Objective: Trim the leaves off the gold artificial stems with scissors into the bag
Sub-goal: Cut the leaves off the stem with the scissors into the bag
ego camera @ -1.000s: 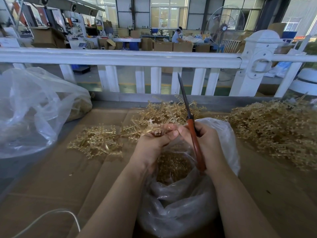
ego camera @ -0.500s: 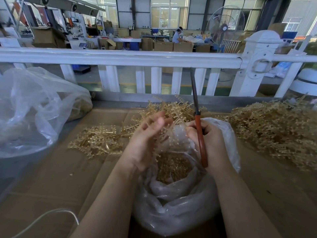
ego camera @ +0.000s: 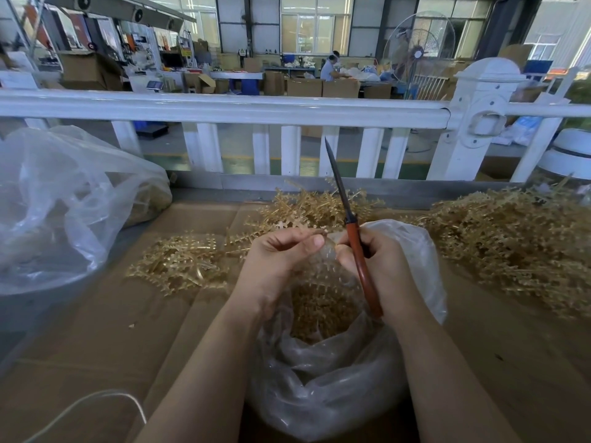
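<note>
— Where are the hands?

— Both sit over the mouth of the clear bag (ego camera: pixel 323 388) at the near edge of the worktop (ego camera: pixel 105 340). The left hand (ego camera: pixel 275 260) has its fingers curled, thumb and forefinger pinching a small gold stem (ego camera: pixel 315 232); the piece is tiny, so I can't say whether any leaves are on it.

— And the right?

— The right hand (ego camera: pixel 380 260) grips the scissors (ego camera: pixel 353 231) by their red-brown handles, the dark blades pointing up and away toward the white railing (ego camera: pixel 224 107). The blades look closed together.

— The trimmings?

— Gold bits lie in the bottom of the bag, under the hands. A loose gold pile (ego camera: pixel 179 266) lies left of the hands, another (ego camera: pixel 313 206) just behind them toward the far edge, and a big heap (ego camera: pixel 511 244) fills the right side.

— Anything else?

— A large crumpled plastic bag (ego camera: pixel 64 206) at the far left corner, and a white cable (ego camera: pixel 96 407) at the near left edge.
</note>
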